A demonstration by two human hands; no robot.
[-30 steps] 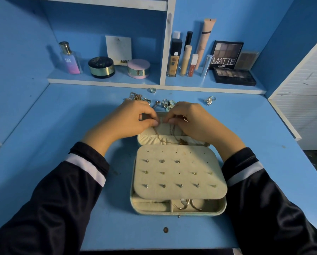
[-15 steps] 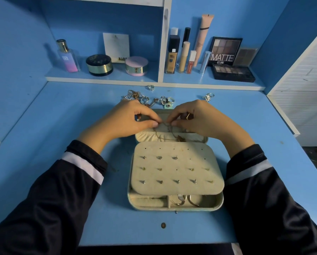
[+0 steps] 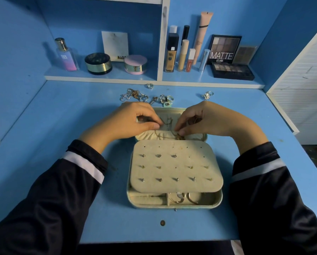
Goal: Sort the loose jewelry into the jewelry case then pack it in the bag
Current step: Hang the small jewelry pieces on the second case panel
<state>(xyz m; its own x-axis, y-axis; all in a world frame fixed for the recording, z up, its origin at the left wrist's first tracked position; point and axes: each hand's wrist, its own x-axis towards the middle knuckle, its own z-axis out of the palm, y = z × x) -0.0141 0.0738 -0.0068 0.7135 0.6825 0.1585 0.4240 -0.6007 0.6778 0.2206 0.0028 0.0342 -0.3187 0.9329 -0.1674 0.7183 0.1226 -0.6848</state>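
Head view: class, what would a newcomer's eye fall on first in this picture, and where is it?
The open jewelry case at the middle of the desk, its stud-filled earring panel facing up. Behind it, the left hand and right hand pinch a gold chain. Loose jewelry lies farther back on the desk.

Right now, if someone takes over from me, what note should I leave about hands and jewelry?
Left hand and right hand both pinch the gold necklace at the lid pocket of the open jewelry case.
Done: studs sit on the earring panel.
To do: loose jewelry and a ring behind the case on the desk; then pack. No bag in view.
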